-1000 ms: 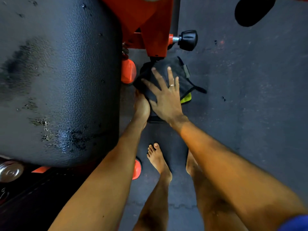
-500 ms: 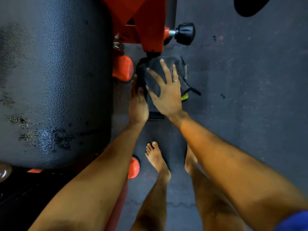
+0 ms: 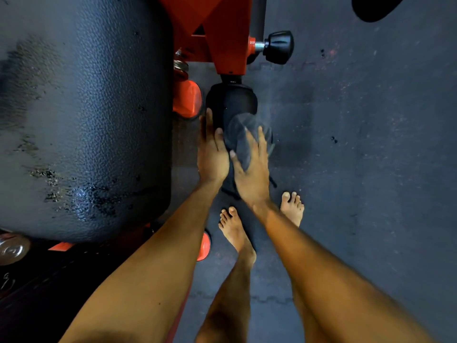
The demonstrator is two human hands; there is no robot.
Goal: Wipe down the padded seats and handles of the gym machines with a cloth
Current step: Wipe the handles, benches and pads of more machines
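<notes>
The black cylindrical padded roller juts out from the red steel machine frame, with its long axis running from the frame straight towards the person. Its free end is hidden under the two hands. A dark grey cloth is draped over the near half of the roller, bunched into a rounded fold on top.

The right hand wraps over the cloth from the near side. Its thumb is spread away to the left and its fingers lie close together on the right, so the fold of cloth bulges up in the fork between thumb and forefinger. This hand is motion-blurred, and how far the fingertips curl cannot be told.

The left hand lies flat along the roller's left flank with its fingers straight and pressed together. Its thumb rests on top of the roller, just touching the cloth's left edge.

To the left is a large black textured padded seat, with wet patches on it. A black knob sticks out of the frame's right side. Two bare feet stand on the grey rubber floor just below the hands.
</notes>
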